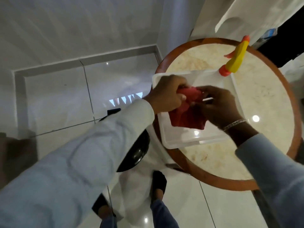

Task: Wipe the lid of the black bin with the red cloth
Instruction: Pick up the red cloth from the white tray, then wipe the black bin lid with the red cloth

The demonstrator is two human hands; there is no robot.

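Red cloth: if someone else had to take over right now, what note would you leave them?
Left hand: shut on the cloth, gripping its upper bunched part.
Right hand: also holding the cloth, pinching it from the right side.
Cloth: held over the white tray on the round table, hanging down between the hands.
Spray bottle: lying at the tray's far corner.
Bin lid: black, on the floor side, left of the table, mostly hidden by the left sleeve.
Done: cloth is in hand.
Left: carry the cloth to the lid and wipe it; no wiping is under way.
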